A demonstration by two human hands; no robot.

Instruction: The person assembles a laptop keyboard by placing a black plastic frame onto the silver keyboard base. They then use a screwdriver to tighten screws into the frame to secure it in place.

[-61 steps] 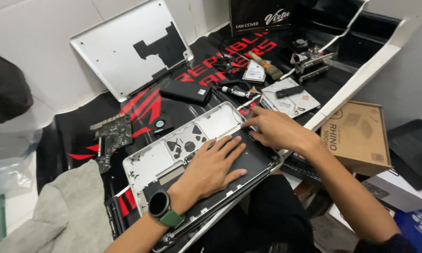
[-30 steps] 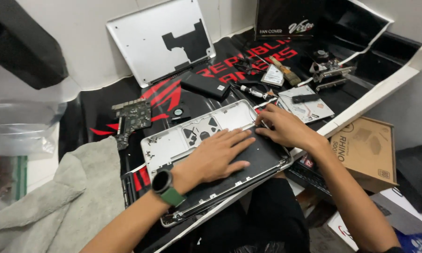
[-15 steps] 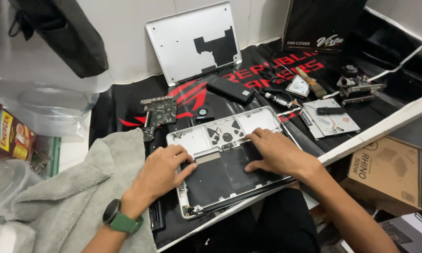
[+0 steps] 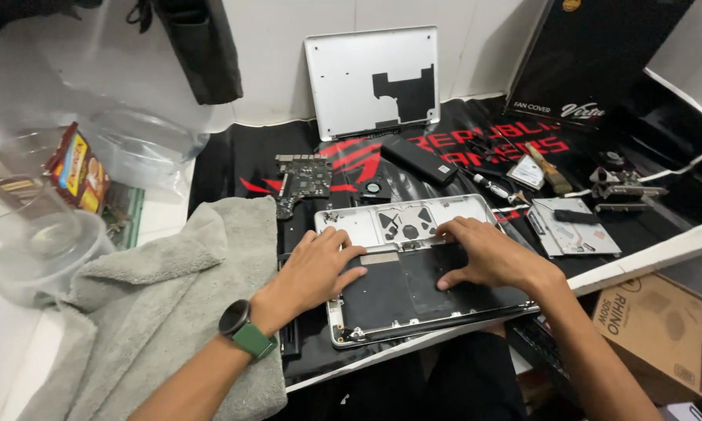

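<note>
An opened silver laptop shell (image 4: 398,222) lies upside down on a black and red desk mat (image 4: 234,168), its insides exposed and a dark panel across its near half. My left hand (image 4: 313,269), with a green-strapped watch on the wrist, lies flat on the shell's left part, fingers spread. My right hand (image 4: 483,256) rests palm down on the right part, fingertips near the middle. Neither hand holds anything.
A grey towel (image 4: 164,312) lies left of the laptop. A circuit board (image 4: 303,178), a small fan (image 4: 374,188), a black battery (image 4: 419,160) and small tools lie behind it. A silver bottom cover (image 4: 366,78) leans on the wall. Clear plastic containers (image 4: 47,242) sit far left, a cardboard box (image 4: 655,335) lower right.
The view has swung left and back, bringing the towel and containers into sight. My left hand slid to the shell's left part; my right hand came from the far right corner toward the middle.
</note>
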